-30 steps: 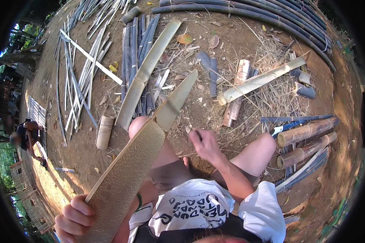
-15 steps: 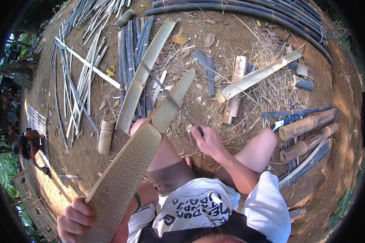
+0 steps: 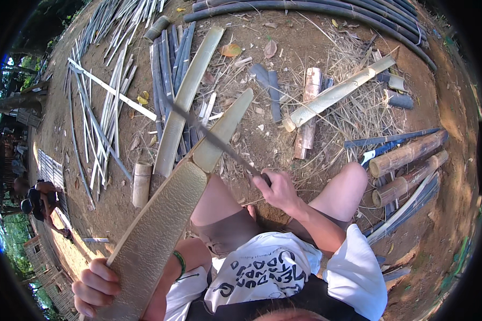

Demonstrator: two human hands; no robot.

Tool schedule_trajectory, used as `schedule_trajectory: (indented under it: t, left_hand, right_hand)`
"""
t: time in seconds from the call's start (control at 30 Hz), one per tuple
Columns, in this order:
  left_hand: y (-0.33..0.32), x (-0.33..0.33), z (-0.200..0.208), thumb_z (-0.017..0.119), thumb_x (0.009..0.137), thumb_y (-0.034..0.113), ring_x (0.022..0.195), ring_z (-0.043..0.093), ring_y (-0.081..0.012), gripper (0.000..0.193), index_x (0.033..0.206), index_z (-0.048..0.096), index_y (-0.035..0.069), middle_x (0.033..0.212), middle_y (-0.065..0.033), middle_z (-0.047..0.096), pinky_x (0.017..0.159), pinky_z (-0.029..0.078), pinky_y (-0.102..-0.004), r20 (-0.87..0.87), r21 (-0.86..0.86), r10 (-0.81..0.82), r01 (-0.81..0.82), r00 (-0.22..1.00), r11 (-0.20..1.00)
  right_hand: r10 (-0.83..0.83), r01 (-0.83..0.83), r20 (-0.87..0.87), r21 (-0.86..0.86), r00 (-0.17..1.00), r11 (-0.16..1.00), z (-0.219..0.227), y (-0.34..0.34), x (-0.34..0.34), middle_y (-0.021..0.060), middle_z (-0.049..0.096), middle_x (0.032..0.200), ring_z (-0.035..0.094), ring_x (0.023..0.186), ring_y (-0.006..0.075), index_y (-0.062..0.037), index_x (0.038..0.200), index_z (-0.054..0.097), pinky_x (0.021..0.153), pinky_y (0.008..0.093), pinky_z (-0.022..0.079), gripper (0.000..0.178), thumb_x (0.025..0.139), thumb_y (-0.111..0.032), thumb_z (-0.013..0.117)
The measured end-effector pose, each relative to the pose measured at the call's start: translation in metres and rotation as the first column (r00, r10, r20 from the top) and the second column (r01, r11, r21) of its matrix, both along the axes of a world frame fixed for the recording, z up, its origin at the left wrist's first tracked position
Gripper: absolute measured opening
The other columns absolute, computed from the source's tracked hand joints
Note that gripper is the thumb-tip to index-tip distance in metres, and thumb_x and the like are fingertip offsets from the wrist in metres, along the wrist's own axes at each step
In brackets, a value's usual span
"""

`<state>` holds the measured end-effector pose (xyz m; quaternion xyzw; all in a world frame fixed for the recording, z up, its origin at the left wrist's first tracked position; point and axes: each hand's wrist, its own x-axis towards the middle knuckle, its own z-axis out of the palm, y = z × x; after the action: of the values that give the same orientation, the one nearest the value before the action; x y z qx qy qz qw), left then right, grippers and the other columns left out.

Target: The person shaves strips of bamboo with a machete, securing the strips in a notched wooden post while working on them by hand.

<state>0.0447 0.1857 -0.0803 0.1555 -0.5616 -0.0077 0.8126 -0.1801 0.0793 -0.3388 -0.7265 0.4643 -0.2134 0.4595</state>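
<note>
My left hand (image 3: 95, 286) grips the near end of a long split bamboo piece (image 3: 160, 224), held slanting up and away over my knees; its far part is pale green and narrower. My right hand (image 3: 277, 190) is closed on the handle of a long dark knife (image 3: 211, 136). The blade reaches up and left across the bamboo piece, lying on it just past where the wide part ends. I sit on bare earth, with both knees showing below the bamboo.
Split bamboo slats (image 3: 99, 107) and dark strips (image 3: 166, 64) lie on the dirt ahead. A pale half-culm (image 3: 337, 93) and short bamboo logs (image 3: 407, 155) lie to the right. Long dark poles (image 3: 316, 8) lie at the back. Another person (image 3: 37, 200) crouches at far left.
My right hand has swung the knife up and out; its blade now lies across the bamboo piece. The bamboo stays in my left hand, almost still.
</note>
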Motion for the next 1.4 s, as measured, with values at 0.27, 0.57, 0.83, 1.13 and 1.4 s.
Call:
schedule_trajectory:
  t: [0.27,0.57,0.83,1.13,1.4]
  left_hand:
    - [-0.004,-0.004,0.01,0.06,0.058,0.016,0.068,0.031,-0.0153,0.044,0.096,0.041,0.006,0.082,-0.004,0.034,0.068,0.026,-0.0312,-0.12,-0.041,0.045,-0.051,0.992,0.998]
    - [-0.004,0.008,0.001,0.063,0.059,0.016,0.069,0.033,-0.015,0.047,0.099,0.042,0.004,0.082,-0.0042,0.035,0.069,0.027,-0.0308,-0.091,-0.036,0.007,-0.011,0.996,0.999]
    - [-0.012,0.008,0.002,0.059,0.076,0.02,0.073,0.038,-0.0168,0.035,0.104,0.045,0.005,0.085,-0.0033,0.037,0.069,0.034,-0.0323,-0.011,0.011,0.141,-0.141,0.99,0.99]
    - [-0.011,0.026,0.011,0.059,0.058,0.016,0.069,0.032,-0.0169,0.042,0.094,0.042,0.003,0.08,-0.006,0.033,0.069,0.027,-0.0313,-0.088,-0.041,-0.081,0.078,0.993,0.996]
    - [-0.008,0.042,-0.001,0.059,0.058,0.016,0.07,0.034,-0.0181,0.042,0.095,0.045,0.002,0.08,-0.0077,0.037,0.069,0.028,-0.0316,-0.146,-0.039,-0.066,0.061,0.987,0.997]
  right_hand:
    - [-0.31,0.303,-0.27,-0.067,0.912,0.951,-0.144,-0.085,-0.001,0.0125,0.055,0.052,0.056,0.044,0.0289,-0.0009,0.066,0.058,0.045,0.0417,0.043,0.074,0.098,-0.067,0.047]
    - [0.073,-0.073,-0.011,-0.014,0.997,0.997,-0.112,-0.07,0.022,0.0107,0.062,0.057,0.062,0.049,0.026,-0.0071,0.073,0.062,0.047,0.0412,0.047,0.074,0.096,-0.075,0.041]
    - [-0.249,0.34,-0.265,0.395,0.932,0.853,-0.138,-0.106,0.038,0.0074,0.055,0.056,0.053,0.05,0.0234,-0.0069,0.061,0.056,0.05,0.0411,0.04,0.079,0.096,-0.075,0.038]
    - [-0.256,0.256,-0.03,0.01,0.966,0.967,-0.174,-0.093,0.025,0.0137,0.059,0.057,0.06,0.055,0.0299,-0.0024,0.07,0.064,0.056,0.046,0.045,0.073,0.096,-0.069,0.047]
    - [-0.185,0.187,-0.035,0.086,0.982,0.979,-0.083,-0.041,0.03,0.0157,0.054,0.05,0.058,0.051,0.0335,0.001,0.07,0.064,0.054,0.0476,0.044,0.079,0.096,-0.071,0.044]
